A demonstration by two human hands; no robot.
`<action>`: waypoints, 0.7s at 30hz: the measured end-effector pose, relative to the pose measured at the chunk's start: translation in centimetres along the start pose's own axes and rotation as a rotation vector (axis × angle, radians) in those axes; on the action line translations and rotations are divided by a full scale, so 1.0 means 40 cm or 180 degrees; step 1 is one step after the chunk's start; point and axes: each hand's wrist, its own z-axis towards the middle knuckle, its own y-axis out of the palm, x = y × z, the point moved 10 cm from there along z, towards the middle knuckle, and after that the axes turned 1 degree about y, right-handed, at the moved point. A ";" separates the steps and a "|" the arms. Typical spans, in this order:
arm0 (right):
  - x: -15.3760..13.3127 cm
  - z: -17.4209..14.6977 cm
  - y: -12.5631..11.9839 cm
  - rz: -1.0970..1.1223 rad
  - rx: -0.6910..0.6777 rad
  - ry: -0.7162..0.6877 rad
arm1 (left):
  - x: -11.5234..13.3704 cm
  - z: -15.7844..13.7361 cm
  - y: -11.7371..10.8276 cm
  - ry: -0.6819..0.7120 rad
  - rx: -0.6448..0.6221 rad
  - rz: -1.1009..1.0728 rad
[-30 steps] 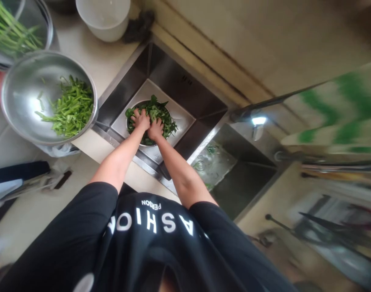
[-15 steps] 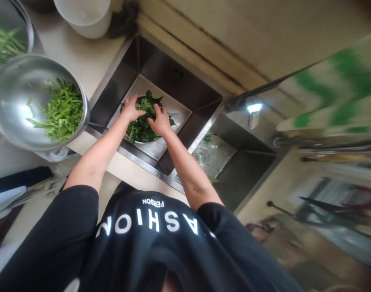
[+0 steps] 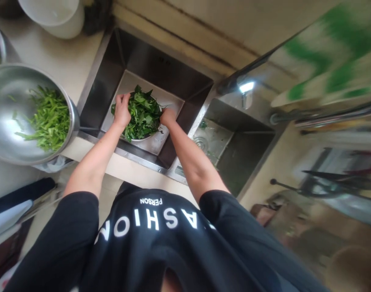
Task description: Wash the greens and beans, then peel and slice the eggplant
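Note:
Dark green leafy greens [image 3: 143, 113] are heaped in a round bowl [image 3: 142, 140] in the left sink basin [image 3: 171, 99]. Only a little of the bowl's near rim shows beneath the leaves. On the left side of the heap, my left hand [image 3: 122, 111] is closed on some of the leaves, fingers curled. At the right side, my right hand [image 3: 167, 117] is closed too, with leaves sticking out by its fingers. Its fingertips are partly hidden among the greens.
A large steel bowl [image 3: 9, 121] of cut green stems [image 3: 53, 119] sits on the counter at left. Behind it are a white tub [image 3: 59, 20] and another metal bowl. A second basin [image 3: 243, 158] adjoins at right, with leaf scraps near its drain.
My hands have moved apart from the top of the leaves to the two sides of the heap, and the fingers have closed. The view has shifted slightly to the right.

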 end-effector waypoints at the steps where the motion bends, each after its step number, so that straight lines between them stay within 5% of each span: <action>1: -0.017 -0.004 0.018 0.0006 -0.0044 0.0065 | -0.013 -0.004 0.016 -0.0071 -0.0026 0.0063; 6: -0.082 -0.033 0.051 0.0096 -0.0358 0.0044 | -0.024 -0.001 0.059 -0.0111 -0.0279 0.0374; 13: 0.046 0.025 -0.120 0.0133 0.0098 0.0313 | 0.053 0.023 0.002 0.0479 -0.0688 0.0636; 15: 0.072 0.054 -0.128 0.0066 0.0191 0.0312 | 0.069 0.022 -0.016 0.0583 -0.0772 0.0685; 21: 0.089 0.080 0.051 -0.0154 -0.0381 0.0262 | 0.128 0.022 -0.080 0.0842 -0.0512 0.0450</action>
